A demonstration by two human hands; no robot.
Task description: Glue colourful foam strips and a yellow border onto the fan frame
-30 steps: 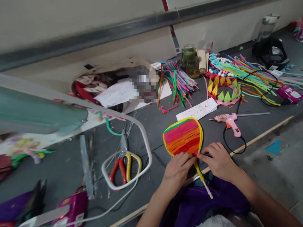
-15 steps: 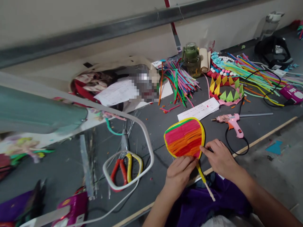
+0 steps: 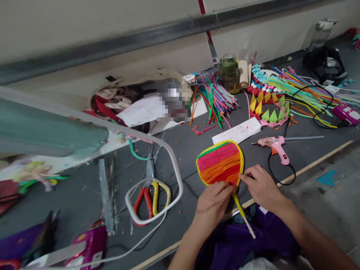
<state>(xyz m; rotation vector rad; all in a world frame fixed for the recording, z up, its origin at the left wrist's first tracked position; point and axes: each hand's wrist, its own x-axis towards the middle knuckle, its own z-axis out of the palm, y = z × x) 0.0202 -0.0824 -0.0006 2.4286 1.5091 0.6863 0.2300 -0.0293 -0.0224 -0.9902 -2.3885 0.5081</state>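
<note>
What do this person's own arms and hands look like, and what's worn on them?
Two slender human hands, left hand and right hand, both without gloves. No sleeve shows on the visible forearms, and I see no watch or bracelet. Purple fabric shows between them.

1 green bottle beside 1 paper roll | 1 clear bottle near wall | blue scrap on floor
</note>
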